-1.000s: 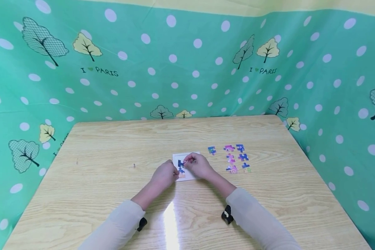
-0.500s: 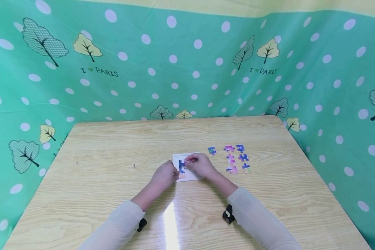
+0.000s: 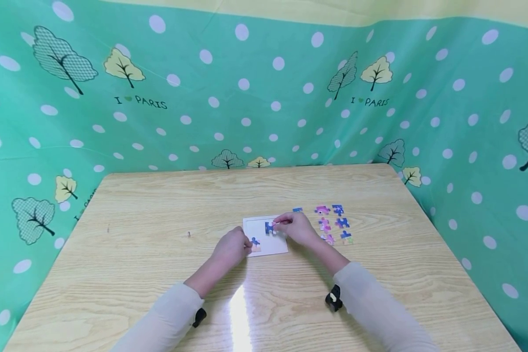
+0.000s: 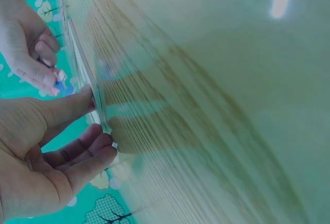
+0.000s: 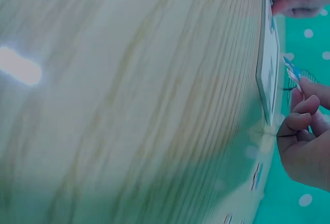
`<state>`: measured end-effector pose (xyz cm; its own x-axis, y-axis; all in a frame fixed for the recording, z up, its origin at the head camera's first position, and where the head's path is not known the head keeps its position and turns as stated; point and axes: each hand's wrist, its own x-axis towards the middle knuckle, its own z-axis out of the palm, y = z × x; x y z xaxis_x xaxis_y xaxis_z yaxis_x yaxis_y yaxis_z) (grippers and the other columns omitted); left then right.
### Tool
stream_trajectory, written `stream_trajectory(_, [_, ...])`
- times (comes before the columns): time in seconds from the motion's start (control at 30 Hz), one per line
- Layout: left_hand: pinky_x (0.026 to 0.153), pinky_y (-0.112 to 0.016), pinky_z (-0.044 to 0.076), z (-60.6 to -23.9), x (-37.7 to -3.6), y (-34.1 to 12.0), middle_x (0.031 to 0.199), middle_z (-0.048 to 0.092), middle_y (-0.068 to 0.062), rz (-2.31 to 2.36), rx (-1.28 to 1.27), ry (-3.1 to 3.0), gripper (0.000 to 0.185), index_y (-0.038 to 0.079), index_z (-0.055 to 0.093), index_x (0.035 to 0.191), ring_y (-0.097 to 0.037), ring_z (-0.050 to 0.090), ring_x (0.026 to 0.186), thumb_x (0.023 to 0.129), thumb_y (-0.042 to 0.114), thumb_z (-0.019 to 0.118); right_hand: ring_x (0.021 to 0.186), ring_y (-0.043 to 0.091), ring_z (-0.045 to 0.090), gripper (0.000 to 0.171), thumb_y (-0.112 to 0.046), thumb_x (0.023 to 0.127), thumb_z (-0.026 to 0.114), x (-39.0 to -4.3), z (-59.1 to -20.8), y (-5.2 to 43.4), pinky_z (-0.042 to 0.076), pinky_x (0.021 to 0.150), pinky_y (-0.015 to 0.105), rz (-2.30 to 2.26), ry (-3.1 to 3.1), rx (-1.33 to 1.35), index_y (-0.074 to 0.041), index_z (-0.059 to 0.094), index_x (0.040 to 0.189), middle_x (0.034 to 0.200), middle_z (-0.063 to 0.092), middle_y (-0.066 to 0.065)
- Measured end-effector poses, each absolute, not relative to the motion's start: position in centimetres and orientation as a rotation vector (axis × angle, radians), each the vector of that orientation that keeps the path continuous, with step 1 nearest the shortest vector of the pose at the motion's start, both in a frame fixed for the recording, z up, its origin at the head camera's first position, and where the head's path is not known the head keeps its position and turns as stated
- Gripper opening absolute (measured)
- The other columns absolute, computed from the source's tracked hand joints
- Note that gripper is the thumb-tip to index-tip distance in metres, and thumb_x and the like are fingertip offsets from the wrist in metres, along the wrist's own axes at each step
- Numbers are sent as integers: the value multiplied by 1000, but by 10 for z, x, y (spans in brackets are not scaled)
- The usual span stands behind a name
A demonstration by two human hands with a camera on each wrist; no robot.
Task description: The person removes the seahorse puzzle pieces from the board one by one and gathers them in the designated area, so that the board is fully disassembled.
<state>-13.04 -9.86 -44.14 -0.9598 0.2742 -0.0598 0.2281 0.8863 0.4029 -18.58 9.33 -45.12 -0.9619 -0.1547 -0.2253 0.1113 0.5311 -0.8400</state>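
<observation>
In the head view a white puzzle board [image 3: 275, 248] lies on the table. My left hand [image 3: 231, 247] grips its left edge; the left wrist view shows the thumb on top and curled fingers at the rim. A blue-and-tan puzzle piece [image 3: 255, 245] sits in the board's lower left corner, beside the left thumb. Over the board's upper right part, my right hand [image 3: 297, 229] pinches a dark blue puzzle piece [image 3: 270, 228] with some pink on it. The right wrist view shows this held piece [image 5: 292, 72] raised and tilted, apart from the board.
Right of the board lie several loose pieces, pink ones [image 3: 324, 224] and blue ones [image 3: 342, 223] in two columns. Another blue piece [image 3: 297, 209] is partly hidden behind the right hand. A tiny brown speck [image 3: 189, 234] marks the wooden table [image 3: 158, 274]. A green curtain [image 3: 185, 73] surrounds it.
My right hand has moved right across the board, carrying the dark blue piece away from above the blue-and-tan piece. The left hand has stayed at the board's edge.
</observation>
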Motion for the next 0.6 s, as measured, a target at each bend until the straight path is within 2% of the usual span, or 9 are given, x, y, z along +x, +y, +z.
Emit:
stream_trajectory(0.17, [64,-22,48,-442,-131,-100,79,54,0,626,382,2940,10,8,71,81,-11,53,70,74,13,68,67,19,54,12,-21,78,65,-186,-452,108,47,57,29,-1361,2497,2,-18,67,90,82,62,1])
stream_trajectory(0.4, [62,-23,48,-441,-131,-100,80,54,-2,627,382,2933,10,7,71,81,-12,53,69,74,13,68,63,14,53,18,-18,77,67,-189,-458,131,45,53,24,-1350,2515,7,-12,67,93,84,64,3])
stream_trajectory(0.6, [63,-24,48,-442,-130,-99,79,54,-2,639,391,2919,9,7,72,81,-12,52,68,74,12,68,63,16,52,16,-20,78,65,-190,-459,149,44,53,25,-1289,2554,34,-14,67,93,87,64,3])
